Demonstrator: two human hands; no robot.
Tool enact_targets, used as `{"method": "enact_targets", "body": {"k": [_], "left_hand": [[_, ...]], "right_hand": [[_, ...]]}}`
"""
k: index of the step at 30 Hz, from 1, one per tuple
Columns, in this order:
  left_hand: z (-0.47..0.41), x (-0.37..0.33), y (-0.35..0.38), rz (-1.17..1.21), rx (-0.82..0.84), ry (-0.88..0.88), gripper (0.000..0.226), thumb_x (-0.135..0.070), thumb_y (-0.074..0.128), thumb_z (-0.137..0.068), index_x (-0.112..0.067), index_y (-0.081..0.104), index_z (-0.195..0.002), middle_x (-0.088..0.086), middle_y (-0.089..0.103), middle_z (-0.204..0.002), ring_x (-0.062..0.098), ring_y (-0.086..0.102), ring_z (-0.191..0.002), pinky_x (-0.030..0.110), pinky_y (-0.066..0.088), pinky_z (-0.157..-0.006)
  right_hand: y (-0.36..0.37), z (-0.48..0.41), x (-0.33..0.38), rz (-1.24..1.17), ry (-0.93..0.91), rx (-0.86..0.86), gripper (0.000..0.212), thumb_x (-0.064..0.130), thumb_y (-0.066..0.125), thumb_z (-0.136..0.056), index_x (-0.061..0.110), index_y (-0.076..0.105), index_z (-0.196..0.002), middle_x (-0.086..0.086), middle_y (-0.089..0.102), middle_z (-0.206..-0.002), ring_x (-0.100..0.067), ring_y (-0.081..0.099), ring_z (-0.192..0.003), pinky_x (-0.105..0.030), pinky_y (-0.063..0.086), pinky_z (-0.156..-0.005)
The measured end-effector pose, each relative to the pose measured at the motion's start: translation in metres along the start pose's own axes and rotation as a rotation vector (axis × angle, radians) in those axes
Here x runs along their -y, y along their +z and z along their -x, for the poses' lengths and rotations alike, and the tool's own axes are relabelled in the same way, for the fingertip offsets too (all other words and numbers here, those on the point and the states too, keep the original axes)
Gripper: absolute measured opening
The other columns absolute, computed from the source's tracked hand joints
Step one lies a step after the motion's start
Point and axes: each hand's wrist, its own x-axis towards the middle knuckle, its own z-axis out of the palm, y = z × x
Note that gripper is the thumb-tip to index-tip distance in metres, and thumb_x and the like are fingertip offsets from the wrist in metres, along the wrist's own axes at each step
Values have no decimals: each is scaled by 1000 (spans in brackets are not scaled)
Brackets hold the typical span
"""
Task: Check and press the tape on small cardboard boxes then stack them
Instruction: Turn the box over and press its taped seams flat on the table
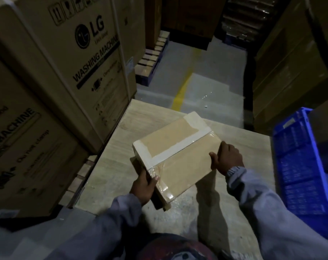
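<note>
Tall LG washing machine cartons (pixel 75 62) wall in the left side, and more brown cartons (pixel 283 72) stand at the far right. A yellow floor line (pixel 184 87) runs away down the aisle between them. Near the person lies a pale wooden tabletop (pixel 120 147), with a blue plastic crate (pixel 300 156) just beside its right edge.

Over the middle of the tabletop is the small cardboard box (pixel 180 160), flat, shallow and turned at an angle. Its near corner looks lifted. Whether its far edge touches the wood cannot be told.

A band of white tape (pixel 178 147) crosses the lid and runs round its far half. Wrinkled clear tape (pixel 160 175) covers the near left end.

The left hand (pixel 144 184) grips the near left side, thumb on the clear tape and fingers hidden beneath. The right hand (pixel 229 158) holds the right edge, fingers curled over it and thumb on the lid.

The box is probably light and fairly stiff, since two edge grips carry it. The glossy tape may be slippery, so bare cardboard edges on opposite sides are the surer hold. The wide lid could dent under hard pressing.
</note>
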Motion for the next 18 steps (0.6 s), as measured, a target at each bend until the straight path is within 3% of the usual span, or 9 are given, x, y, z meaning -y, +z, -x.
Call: {"method": "enact_targets", "body": {"k": [3, 6, 8, 10, 13, 18], "left_hand": [[-15, 5, -6, 103, -2, -36, 51, -55, 62, -75, -41, 55, -123, -5, 71, -110, 28, 66, -103, 51, 54, -91], [-18, -21, -13, 133, 21, 30, 27, -19, 65, -89, -31, 62, -114, -4, 72, -104, 25, 66, -98, 34, 54, -78], [-26, -32, -16, 95, 21, 92, 32, -8, 59, -94, -30, 62, -117, -8, 72, -106, 16, 66, -100, 25, 50, -83], [-31, -41, -16, 31, 33, 108, 34, -9, 56, -95, -35, 62, -116, -12, 71, -103, 12, 65, -98, 26, 49, -88], [-39, -50, -10, -134, 3, 116, 30, -18, 52, -97, -35, 62, -120, -6, 69, -106, 20, 63, -99, 39, 50, -96], [-49, -54, 4, -297, -31, 173, 32, -25, 46, -100, -39, 55, -128, -1, 66, -112, 25, 60, -100, 34, 47, -90]], "right_hand": [[11, 23, -20, -39, 21, -30, 58, 58, 52, -87, 8, 49, -116, -17, 56, -108, -35, 52, -96, -42, 45, -84], [22, 51, -36, -75, 17, -63, 55, 53, 56, -86, 1, 52, -104, -23, 57, -97, -39, 52, -90, -44, 41, -81], [24, 72, -42, -129, 34, -89, 49, 47, 60, -87, 0, 52, -97, -23, 55, -92, -40, 52, -88, -45, 42, -79], [20, 95, -41, -189, 144, -7, 51, 52, 61, -86, 4, 49, -100, -18, 52, -100, -38, 52, -95, -43, 43, -80], [22, 123, -35, -203, 313, 57, 59, 58, 60, -84, 7, 45, -108, -14, 49, -111, -34, 51, -104, -40, 46, -80], [31, 148, -37, -271, 401, 49, 63, 64, 58, -81, 10, 41, -110, -11, 47, -114, -31, 52, -106, -39, 49, -79]]}}
